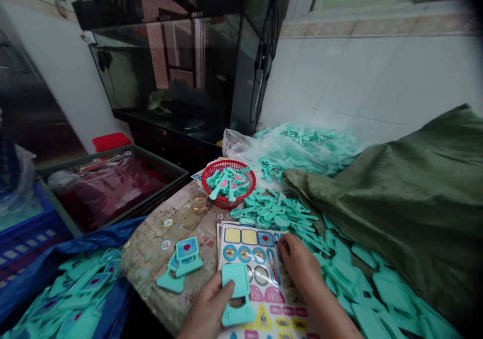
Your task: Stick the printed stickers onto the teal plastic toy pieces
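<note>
My left hand holds a teal plastic toy frame with a rectangular head and a looped base, low in the view. My right hand rests on the upper right of a printed sticker sheet, fingertips pinched at a blue heart sticker. Its exact grip is partly hidden. Left of the sheet, on the worn tabletop, lie several teal frames with heart stickers. A heap of teal plastic combs sits just above the sheet.
A red basket of teal pieces and a small cup stand beyond the sheet. A green tarp and loose teal frames lie right. A blue sheet with teal pieces, a grey crate and an aquarium lie left and behind.
</note>
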Demonstrator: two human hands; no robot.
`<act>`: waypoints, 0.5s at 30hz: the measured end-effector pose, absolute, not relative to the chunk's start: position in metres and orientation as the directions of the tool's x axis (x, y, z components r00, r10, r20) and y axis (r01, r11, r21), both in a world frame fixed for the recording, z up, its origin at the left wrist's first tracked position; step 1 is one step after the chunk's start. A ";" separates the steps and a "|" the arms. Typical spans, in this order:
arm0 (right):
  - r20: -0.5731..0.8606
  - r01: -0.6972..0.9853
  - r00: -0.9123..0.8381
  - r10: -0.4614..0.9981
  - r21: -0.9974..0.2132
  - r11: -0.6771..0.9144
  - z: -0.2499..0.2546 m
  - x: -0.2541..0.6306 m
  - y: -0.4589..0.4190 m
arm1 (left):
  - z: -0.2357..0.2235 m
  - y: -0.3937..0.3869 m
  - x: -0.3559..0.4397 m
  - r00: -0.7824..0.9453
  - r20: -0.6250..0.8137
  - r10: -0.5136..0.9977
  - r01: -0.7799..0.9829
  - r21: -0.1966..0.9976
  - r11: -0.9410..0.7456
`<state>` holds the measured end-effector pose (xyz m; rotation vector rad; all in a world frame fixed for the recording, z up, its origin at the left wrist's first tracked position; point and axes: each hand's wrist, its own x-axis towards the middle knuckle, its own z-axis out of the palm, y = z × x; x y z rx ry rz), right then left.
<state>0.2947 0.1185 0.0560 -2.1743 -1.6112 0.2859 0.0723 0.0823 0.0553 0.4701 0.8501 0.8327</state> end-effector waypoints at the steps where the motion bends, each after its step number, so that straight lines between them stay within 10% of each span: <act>1: 0.079 0.872 0.305 0.949 -0.423 -0.246 0.057 0.293 0.118 | 0.055 0.083 0.074 0.385 -0.480 0.789 -0.449 0.649 0.614; 15: -0.023 0.847 0.340 0.940 -0.426 -0.317 0.049 0.289 0.112 | 0.052 0.090 0.075 0.378 -0.541 0.752 -0.413 0.628 0.659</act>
